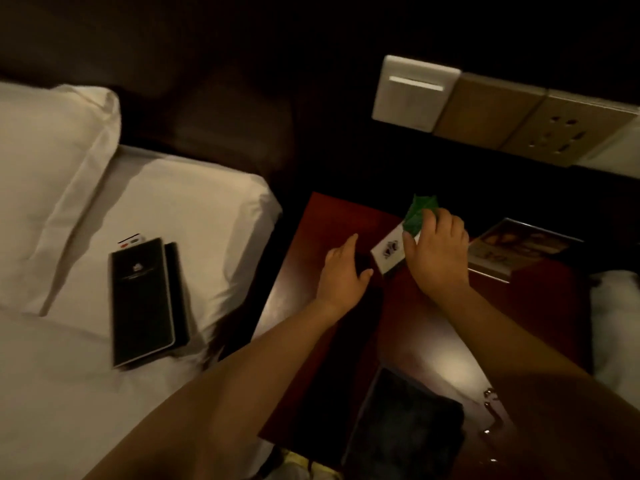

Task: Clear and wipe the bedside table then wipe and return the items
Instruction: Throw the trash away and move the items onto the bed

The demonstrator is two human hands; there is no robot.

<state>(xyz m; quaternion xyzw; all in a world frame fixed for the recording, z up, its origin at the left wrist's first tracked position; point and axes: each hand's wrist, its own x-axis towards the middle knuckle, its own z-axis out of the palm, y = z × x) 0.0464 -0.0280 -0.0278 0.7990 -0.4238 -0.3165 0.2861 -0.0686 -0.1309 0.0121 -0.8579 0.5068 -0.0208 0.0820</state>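
Note:
The dark red bedside table (408,327) stands between two beds. At its back, my right hand (438,252) is closed on a green cloth (419,211) and presses it against a small white card stand (389,252). My left hand (343,271) rests beside that stand, fingers curled around a dark object that is hard to make out. A framed picture card (519,247) lies at the table's back right. A black pad (405,427) lies at the front of the table. Black folders (145,303) and a small remote (131,240) lie on the left bed.
The white bed (194,216) with a pillow (45,161) is to the left. A wall panel with a switch (414,93) and sockets (557,133) hangs behind the table. Another white bed edge (616,323) is at the right. A metal handle (491,414) shows near the table's front right.

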